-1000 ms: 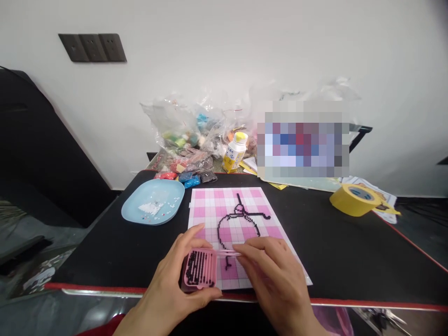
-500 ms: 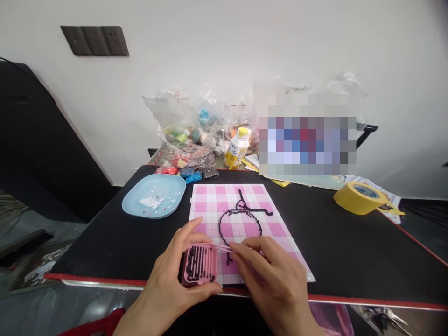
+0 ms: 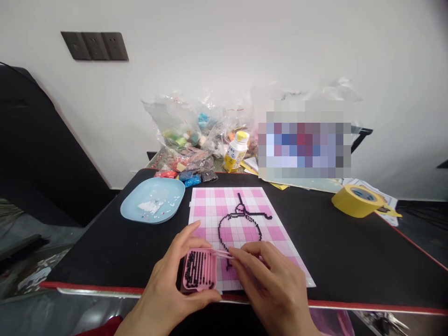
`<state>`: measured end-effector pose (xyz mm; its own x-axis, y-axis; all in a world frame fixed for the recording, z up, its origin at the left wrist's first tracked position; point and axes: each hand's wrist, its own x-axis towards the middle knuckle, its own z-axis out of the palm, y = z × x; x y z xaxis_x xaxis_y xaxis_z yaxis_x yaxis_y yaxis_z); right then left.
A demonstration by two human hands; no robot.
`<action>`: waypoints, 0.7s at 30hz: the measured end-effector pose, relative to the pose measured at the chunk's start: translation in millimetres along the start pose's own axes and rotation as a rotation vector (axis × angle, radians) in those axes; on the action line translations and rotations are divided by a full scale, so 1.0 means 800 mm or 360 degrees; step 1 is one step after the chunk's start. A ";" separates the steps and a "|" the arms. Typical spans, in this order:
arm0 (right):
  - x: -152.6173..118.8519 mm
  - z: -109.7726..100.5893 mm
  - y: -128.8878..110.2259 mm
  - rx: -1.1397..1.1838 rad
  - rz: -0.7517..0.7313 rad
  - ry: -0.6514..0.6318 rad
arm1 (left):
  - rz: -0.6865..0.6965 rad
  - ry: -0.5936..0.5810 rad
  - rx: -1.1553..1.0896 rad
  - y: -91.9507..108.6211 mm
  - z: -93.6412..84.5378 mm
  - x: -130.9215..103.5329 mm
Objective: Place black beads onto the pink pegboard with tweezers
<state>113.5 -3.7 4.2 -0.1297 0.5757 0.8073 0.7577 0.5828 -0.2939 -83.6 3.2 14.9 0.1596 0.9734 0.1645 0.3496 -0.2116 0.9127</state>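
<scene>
A small pink ridged tray [image 3: 209,266] with rows of black beads is held between the thumb and fingers of my left hand [image 3: 171,280], tilted towards me. My right hand [image 3: 273,282] pinches pink tweezers [image 3: 222,254], whose tips reach the tray's upper right edge. Whether a bead is between the tips is too small to tell. Beneath both hands lies a pink and white checked pegboard [image 3: 205,200]. On it, black beads form an outline [image 3: 259,228], a rounded shape with lines branching at its top; my right hand hides its lower part.
A light blue plate [image 3: 131,205] with white bits stands at the left. Behind the board are bags of coloured beads [image 3: 182,135] and a white-and-yellow bottle [image 3: 236,153]. A yellow tape roll [image 3: 350,205] sits at the right. The red-trimmed table edge [image 3: 350,305] runs in front.
The view has tilted slightly, so everything sits a little lower in the picture. Both hands keep their grip, with the tweezers still at the tray's edge.
</scene>
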 end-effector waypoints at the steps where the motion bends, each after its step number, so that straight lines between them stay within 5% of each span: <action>1: 0.000 0.000 0.000 -0.0011 -0.0005 -0.0004 | -0.0007 0.0001 -0.0011 0.000 0.000 0.000; 11: -0.016 -0.013 0.017 0.0160 0.0125 -0.0026 | -0.0118 0.0038 0.0060 -0.001 -0.001 -0.003; 21: -0.023 -0.035 0.032 0.0041 -0.0099 -0.0232 | -0.0005 0.0055 0.0269 0.001 0.001 -0.006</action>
<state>152.8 -15.6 -4.1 -0.2689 0.6140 0.7421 0.7286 0.6336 -0.2602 -83.4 -2.0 14.5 0.1271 0.9759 0.1771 0.5006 -0.2173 0.8380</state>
